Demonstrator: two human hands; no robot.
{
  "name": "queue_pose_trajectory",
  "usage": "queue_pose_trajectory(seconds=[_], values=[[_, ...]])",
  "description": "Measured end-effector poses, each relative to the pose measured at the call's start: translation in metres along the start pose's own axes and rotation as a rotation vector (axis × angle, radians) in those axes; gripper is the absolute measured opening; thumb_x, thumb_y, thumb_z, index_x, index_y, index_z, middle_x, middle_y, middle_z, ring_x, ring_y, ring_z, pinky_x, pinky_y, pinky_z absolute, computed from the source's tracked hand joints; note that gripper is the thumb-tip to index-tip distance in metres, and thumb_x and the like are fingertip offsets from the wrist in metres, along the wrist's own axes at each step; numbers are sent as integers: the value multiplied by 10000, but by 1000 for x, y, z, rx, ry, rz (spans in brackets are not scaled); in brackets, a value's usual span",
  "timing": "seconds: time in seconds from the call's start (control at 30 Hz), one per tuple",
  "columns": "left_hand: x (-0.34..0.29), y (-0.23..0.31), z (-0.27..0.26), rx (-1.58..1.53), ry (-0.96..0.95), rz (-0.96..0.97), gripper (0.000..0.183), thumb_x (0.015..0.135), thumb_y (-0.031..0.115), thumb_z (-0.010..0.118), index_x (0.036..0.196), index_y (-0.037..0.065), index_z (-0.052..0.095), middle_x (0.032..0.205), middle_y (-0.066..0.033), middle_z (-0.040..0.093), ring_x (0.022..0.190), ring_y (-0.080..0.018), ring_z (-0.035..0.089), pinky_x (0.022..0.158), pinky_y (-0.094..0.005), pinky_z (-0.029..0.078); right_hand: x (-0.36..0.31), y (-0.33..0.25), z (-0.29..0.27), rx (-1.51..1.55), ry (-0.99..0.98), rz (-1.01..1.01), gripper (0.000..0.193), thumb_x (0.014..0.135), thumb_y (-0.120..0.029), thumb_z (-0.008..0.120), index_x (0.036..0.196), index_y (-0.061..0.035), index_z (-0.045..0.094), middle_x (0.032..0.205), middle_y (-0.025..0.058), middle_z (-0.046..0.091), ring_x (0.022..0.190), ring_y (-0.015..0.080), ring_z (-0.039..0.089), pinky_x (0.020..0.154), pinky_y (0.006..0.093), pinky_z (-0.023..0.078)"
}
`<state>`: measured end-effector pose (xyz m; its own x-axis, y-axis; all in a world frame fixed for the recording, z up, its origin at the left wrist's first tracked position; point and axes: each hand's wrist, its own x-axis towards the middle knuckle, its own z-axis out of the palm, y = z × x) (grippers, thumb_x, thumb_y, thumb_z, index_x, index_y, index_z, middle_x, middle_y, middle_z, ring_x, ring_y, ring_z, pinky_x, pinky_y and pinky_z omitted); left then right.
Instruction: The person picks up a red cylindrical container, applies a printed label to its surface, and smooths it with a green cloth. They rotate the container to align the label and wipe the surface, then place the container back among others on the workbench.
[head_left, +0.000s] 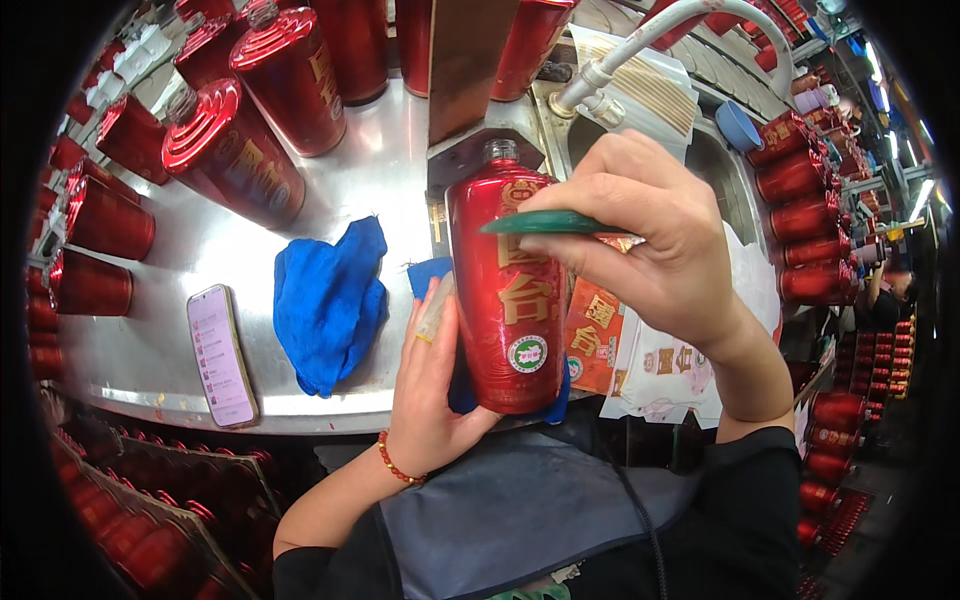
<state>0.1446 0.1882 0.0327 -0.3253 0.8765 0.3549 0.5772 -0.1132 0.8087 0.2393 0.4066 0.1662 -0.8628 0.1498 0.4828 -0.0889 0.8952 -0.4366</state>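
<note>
A glossy red bottle (pixel 475 290) with raised gold characters and a round green-and-white emblem stands before me, its clear neck uncapped. My left hand (pixel 430 370) cradles its lower left side, thumb by the base; one finger wears a pale finger cot and a yellow ring or band. My right hand (pixel 640 225) pinches a flat green scraper (pixel 550 222) between thumb and fingers, laid across the bottle's upper front. Blue cloth (pixel 430 275) shows behind and below the bottle, mostly hidden. Beside it on the right lie a red printed sheet (pixel 597 345) and white printed sheets (pixel 665 385).
A crumpled blue cloth (pixel 330 305) and a phone (pixel 222 355) with a lit screen lie on the metal table (pixel 330 190). Several red bottles (pixel 235 155) stand at the far left. Behind my right hand are a sink with a curved tap (pixel 640 55) and a blue bowl (pixel 737 127).
</note>
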Motion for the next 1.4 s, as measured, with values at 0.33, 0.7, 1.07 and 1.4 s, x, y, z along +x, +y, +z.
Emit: queue_pose_trajectory(seconds=[0.33,0.7,1.07,1.4], values=[[-1,-1,1,10,37,16,969,743,187,850,1510,-92,328,1490,-295,435,1439,-495,361,1191,-577,267,8,-1,3,12,-60,43,181,785,-89,823,938,-22,754,738,63,592,661,181,556,592,308,424],[0,-2,1,-4,18,28,970,748,180,846,1516,-90,318,1509,-282,424,1453,-488,343,1194,-573,265,12,9,-5,263,-31,483,229,850,-119,798,1031,13,747,809,33,657,727,109,604,648,242,459],[-1,-1,-1,34,-10,25,999,739,182,854,1534,-67,303,1530,-279,400,1461,-491,325,1190,-562,277,-26,-29,11,-195,-48,-161,298,688,-164,772,980,-106,782,808,-24,632,790,185,514,714,312,406],[14,10,-68,418,-50,4,1157,651,547,880,1520,-28,375,1515,-260,430,1493,-465,252,1175,-551,268,-19,14,-1,506,121,502,295,897,-262,775,1048,-9,759,862,42,732,795,102,669,737,247,522]])
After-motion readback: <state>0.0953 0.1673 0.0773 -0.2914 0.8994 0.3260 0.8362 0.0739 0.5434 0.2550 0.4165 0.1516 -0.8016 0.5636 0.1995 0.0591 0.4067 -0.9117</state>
